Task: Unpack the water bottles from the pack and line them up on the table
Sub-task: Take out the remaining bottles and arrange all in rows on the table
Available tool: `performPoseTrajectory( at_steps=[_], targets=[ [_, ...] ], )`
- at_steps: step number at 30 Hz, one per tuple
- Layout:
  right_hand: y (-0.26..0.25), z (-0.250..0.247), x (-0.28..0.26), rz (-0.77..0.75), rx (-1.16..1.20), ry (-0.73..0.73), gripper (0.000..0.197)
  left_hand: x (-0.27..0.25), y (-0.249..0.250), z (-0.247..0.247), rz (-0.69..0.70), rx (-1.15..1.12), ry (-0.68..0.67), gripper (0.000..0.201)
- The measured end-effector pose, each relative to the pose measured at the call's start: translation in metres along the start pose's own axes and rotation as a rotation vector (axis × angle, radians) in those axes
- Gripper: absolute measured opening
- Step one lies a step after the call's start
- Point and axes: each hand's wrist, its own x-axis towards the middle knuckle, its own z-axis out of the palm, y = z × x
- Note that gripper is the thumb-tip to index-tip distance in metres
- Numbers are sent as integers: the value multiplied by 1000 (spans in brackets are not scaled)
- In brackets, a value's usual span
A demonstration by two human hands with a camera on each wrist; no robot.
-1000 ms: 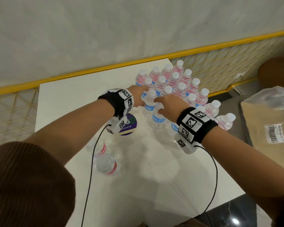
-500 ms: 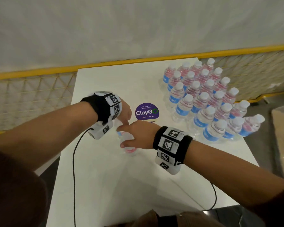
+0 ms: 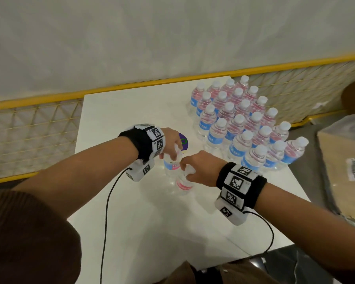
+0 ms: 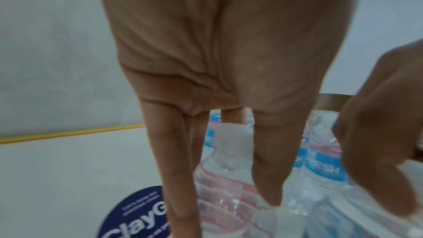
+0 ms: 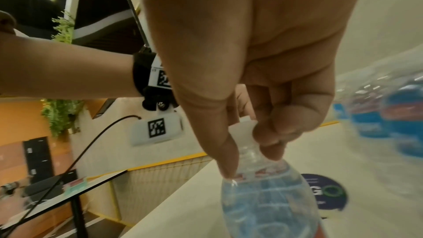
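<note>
1. Presently, my left hand (image 3: 171, 140) is over the neck of one water bottle (image 3: 171, 168) standing on the white table (image 3: 131, 111); my fingers (image 4: 270, 166) reach down around its white cap (image 4: 231, 142), thumb on one side, the rest on the other, clasping it
2. My right hand (image 3: 201, 169) pinches the neck of a second water bottle (image 3: 183, 184) between thumb and curled fingertips (image 5: 270, 142); this bottle stands just beside the first, on its near side
3. Both bottles: clear, ribbed, pink and blue labels
4. Lined-up water bottles (image 3: 242, 124): a close block in rows on the far right part of the table, all upright, white caps, blue labels, well apart from the two in my hands
5. Round purple sticker (image 3: 183, 141) on the table top, partly hidden behind my left hand, just past the two held bottles
6. Cardboard box (image 3: 344, 171) with a barcode label, off the table's right edge
7. Yellow-railed mesh fence (image 3: 29, 124) behind the table
</note>
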Motion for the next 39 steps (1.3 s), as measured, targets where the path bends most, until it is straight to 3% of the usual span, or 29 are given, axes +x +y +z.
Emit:
performPoseTrajectory(
  at_steps=[7,12,28,31,36,39],
  targets=[
    [61,-20,-32,227,-27,37,29,26,70,4,158,-41,8,54],
    [89,-21,-46,329,25,89,28,40,93,4,222,-82,11,50],
    [115,5,-61,430,335,277,48,58,85,35,214,-583,102,37],
    [117,7,-64,421,363,313,47,59,84,40,203,-661,139,43],
    [122,12,-66,416,377,310,50,62,78,46,258,-767,46,63],
    [124,14,-63,429,412,335,49,64,78,48,263,-842,72,65]
  ],
)
